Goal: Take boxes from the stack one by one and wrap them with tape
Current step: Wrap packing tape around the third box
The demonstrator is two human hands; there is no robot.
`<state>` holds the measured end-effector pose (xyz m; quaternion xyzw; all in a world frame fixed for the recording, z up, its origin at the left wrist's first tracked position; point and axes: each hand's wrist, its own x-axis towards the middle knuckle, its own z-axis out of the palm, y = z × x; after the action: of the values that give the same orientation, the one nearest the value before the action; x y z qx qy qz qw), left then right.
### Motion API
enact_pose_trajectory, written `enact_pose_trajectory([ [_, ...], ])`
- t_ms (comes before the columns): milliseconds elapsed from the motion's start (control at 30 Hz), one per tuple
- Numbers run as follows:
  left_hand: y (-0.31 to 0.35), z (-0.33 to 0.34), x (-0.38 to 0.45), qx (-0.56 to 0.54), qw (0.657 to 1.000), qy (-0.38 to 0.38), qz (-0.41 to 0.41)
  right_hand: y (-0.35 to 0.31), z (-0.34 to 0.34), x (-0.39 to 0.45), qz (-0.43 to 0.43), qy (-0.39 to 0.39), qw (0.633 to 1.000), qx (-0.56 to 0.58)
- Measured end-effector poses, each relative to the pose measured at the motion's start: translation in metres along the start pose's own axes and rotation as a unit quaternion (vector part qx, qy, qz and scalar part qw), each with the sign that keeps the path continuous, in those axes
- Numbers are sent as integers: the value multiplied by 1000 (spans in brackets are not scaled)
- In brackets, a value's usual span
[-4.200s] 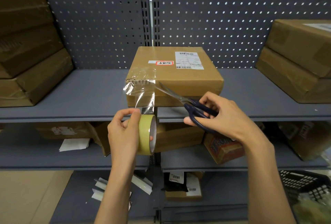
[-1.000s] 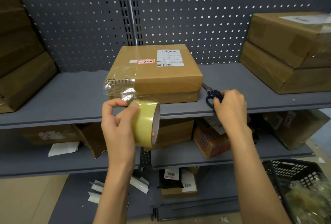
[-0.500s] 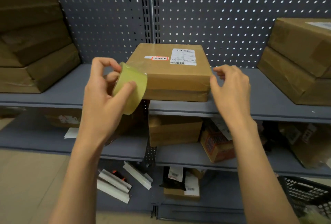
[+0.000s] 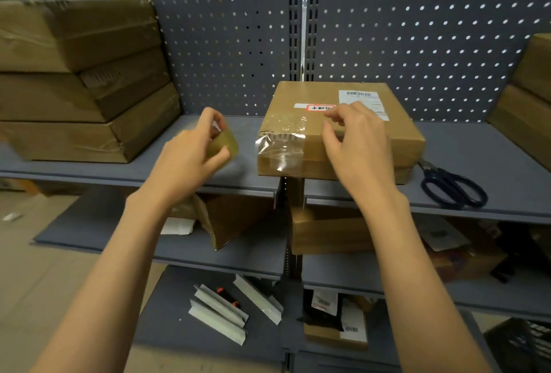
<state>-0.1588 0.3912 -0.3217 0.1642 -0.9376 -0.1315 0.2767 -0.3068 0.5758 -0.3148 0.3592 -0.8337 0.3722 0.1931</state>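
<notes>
left hand: the left hand [image 4: 190, 157] is curled round a yellowish roll of clear packing tape [image 4: 223, 141], thumb and fingers wrapped on it, just off the box's left side, above the shelf.

right hand: the right hand [image 4: 354, 146] is over the front of the flat brown cardboard box with the white shipping label [image 4: 351, 122], fingers loosely bent and holding nothing. Can't really tell if the fingertips touch the cardboard or just hover.

key relation: box is straight ahead of the right hand and to the right of the left one, so the right hand is nearer. It lies flat on the grey metal shelf [image 4: 208, 175], front face toward the person.

box look: shiny crinkled tape over the front-left corner, not smoothed flat. I'd guess pressing that down comes next.

around: dark-handled scissors [image 4: 450, 184] lie on the shelf just right of the box; stack of brown boxes [image 4: 83, 80] at far left.
</notes>
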Motion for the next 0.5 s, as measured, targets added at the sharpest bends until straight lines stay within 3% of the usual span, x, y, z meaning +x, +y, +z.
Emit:
enact_pose_trajectory([
  [233,-38,24,15,33,996,-85,16,-13,23,-2,15,2,1000,-24],
  [500,-56,42,32,96,992,-81,30,-16,31,-5,17,19,999,-39],
])
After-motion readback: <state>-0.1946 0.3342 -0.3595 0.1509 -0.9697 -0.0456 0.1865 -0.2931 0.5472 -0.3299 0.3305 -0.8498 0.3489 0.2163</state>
